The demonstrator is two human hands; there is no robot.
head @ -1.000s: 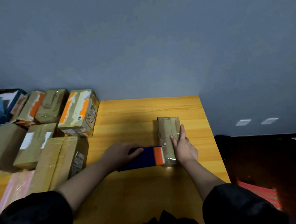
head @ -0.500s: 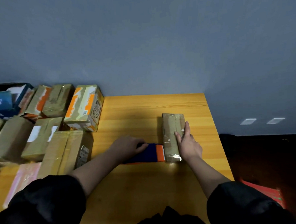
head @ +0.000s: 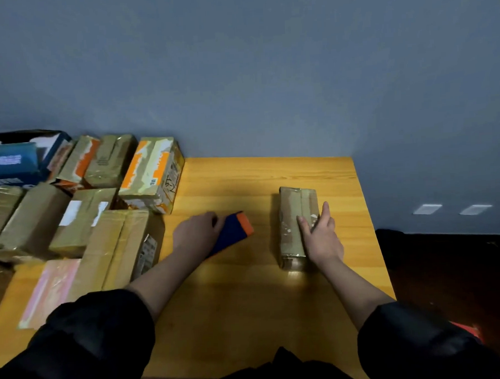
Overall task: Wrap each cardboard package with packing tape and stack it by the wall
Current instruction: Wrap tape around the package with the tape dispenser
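A narrow cardboard package (head: 291, 216), glossy with tape, lies lengthwise on the right half of the wooden table (head: 248, 299). My right hand (head: 320, 235) rests flat on its right side, fingers straight. My left hand (head: 196, 235) grips a dark blue tape dispenser (head: 230, 232) with an orange front end, held on the table a short gap to the left of the package.
Several taped cardboard boxes (head: 106, 226) crowd the table's left side up to the grey-blue wall (head: 266, 72), one with orange print (head: 152, 171). A blue carton (head: 10, 161) sits at far left. The table's right edge drops to dark floor (head: 449, 265).
My left hand has pulled the tape dispenser leftward, away from the package's near end, and a gap now separates them. My right hand stays on the package.
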